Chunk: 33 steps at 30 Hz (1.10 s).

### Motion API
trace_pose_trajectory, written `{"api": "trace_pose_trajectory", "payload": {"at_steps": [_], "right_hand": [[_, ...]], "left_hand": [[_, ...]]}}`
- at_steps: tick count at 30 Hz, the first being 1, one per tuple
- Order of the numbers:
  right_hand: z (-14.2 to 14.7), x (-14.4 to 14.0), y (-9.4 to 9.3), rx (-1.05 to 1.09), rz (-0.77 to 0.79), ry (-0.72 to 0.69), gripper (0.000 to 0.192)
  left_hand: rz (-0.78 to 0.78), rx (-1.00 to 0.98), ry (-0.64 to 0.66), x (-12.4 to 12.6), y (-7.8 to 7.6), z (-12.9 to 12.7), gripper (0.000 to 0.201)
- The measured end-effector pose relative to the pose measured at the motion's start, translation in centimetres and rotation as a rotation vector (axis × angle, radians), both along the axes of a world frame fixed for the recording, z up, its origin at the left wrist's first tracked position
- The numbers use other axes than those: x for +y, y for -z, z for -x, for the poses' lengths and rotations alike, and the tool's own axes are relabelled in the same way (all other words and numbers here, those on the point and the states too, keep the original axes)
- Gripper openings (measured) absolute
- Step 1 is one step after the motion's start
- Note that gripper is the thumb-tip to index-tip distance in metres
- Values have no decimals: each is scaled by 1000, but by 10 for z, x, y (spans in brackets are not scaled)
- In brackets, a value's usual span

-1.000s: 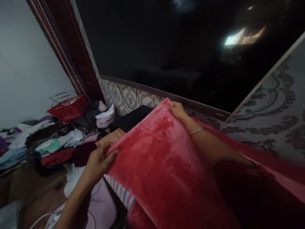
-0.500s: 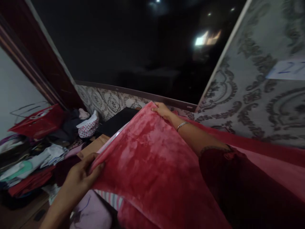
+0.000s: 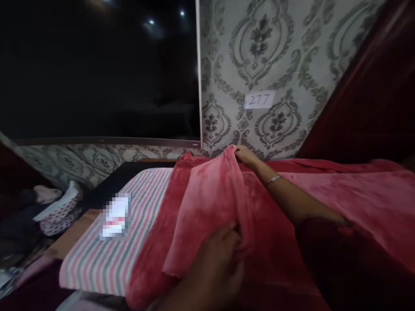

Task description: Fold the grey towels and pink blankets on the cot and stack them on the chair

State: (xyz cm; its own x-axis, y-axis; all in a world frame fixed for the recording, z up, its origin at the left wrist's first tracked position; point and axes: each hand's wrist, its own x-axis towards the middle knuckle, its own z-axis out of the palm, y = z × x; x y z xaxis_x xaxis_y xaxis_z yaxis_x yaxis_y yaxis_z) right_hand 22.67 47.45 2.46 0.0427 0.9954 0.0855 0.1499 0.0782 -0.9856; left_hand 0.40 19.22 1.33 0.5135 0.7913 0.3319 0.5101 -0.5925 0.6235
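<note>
While a fold of cloth is gripped at both ends, the scene is laid out as follows.

Left hand (image 3: 212, 270): seen nearest the camera, low in the view; its fingers (image 3: 231, 242) are curled and pressed together on the near edge of the fleece fold, thumb side hidden in shadow.

Red fleece blanket (image 3: 207, 203): spread over the bed from the middle of the view to the right edge; one fold is raised as a ridge between the two hands, the rest lies flat.

Right arm: stretched forward across the blanket, a dark red sleeve (image 3: 324, 242) at the upper arm and a thin metal bangle (image 3: 274, 178) at the wrist.

Right hand (image 3: 244, 155): placed at the far end of the ridge, just beside the wall; the top corner of the fold is pinched between its fingers.

Striped mattress (image 3: 142, 220): left uncovered beside the blanket, in pink, grey and white stripes, with a blurred label (image 3: 115, 216) on it.

Clothes pile (image 3: 48, 207): heaped at the left, beyond the mattress edge, a white item with red dots among it.

Patterned wall (image 3: 275, 56): seen behind the bed, with a paper slip marked 277 (image 3: 259, 99) stuck to it.

Dark window (image 3: 97, 69): set left of the wall panel, small lights reflected in it.
</note>
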Motion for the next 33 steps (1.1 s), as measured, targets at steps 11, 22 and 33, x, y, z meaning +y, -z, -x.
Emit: {"api": "trace_pose_trajectory", "payload": {"at_steps": [11, 22, 33], "right_hand": [[-51, -27, 71, -30, 88, 122, 16], [-75, -15, 91, -243, 46, 342, 47], [-85, -11, 91, -683, -17, 76, 68]], "left_hand": [[147, 389, -49, -7, 35, -70, 31], [277, 201, 95, -6, 25, -96, 38], [386, -123, -657, 52, 51, 85, 62]]}}
